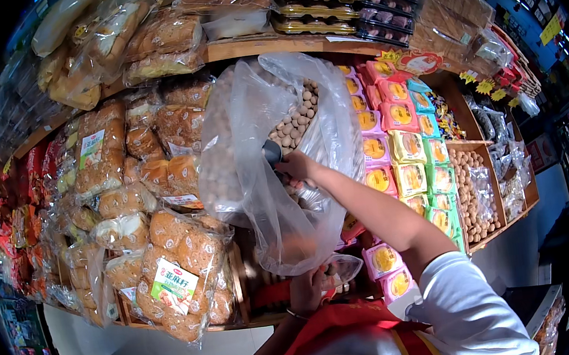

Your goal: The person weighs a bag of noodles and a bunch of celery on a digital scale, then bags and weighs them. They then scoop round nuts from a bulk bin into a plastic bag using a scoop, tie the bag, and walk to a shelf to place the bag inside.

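Note:
A large clear plastic bag [257, 96] lies open before me, full of small round brown balls [295, 129] that look like snacks. Inside its mouth, my right hand [296, 168] grips a dark grey scoop [272, 152] by the handle, with the scoop's head against the balls. Lower down, close to my apron, my left hand [307, 289] holds a small clear plastic bag [347, 267]. A little brown content shows in that small bag, partly hidden by my fingers. The large bag's loose edge hangs just above my left hand.
Packaged bread loaves [174, 274] are piled to the left. Rows of small wrapped cakes [400, 132] stand to the right, beside a wooden compartment of loose brown balls [468, 198]. A wooden shelf [248, 47] with bagged bread and plastic trays [317, 3] runs along the back.

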A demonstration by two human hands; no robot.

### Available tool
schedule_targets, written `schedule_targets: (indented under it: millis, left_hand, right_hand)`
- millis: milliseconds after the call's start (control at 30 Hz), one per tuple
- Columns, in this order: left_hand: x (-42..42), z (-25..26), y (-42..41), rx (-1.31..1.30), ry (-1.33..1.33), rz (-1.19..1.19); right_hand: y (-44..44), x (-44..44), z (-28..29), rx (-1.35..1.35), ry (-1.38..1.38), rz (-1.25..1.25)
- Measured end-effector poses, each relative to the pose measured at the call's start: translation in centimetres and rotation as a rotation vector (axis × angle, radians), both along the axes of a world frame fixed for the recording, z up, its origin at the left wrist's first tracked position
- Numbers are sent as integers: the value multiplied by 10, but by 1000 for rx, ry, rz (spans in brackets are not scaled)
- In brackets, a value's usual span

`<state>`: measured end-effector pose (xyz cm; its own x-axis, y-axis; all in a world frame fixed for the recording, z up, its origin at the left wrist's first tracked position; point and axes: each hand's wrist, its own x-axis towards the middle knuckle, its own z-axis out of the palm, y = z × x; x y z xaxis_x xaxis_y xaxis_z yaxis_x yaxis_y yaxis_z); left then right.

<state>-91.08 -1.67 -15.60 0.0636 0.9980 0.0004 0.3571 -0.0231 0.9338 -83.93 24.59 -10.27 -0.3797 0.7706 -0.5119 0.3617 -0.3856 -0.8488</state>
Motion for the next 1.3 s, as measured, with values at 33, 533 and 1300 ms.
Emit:
schedule_targets:
  millis: [33, 533, 1300]
  left_hand:
    - [0, 2, 1, 86, 23, -4]
    - [-4, 21, 15, 417, 538, -94]
    - [21, 19, 20, 218, 241, -92]
  right_hand:
    - [0, 1, -1, -18, 25, -32]
    - [-46, 132, 135, 155, -440, 53]
    - [-75, 160, 142, 223, -392, -42]
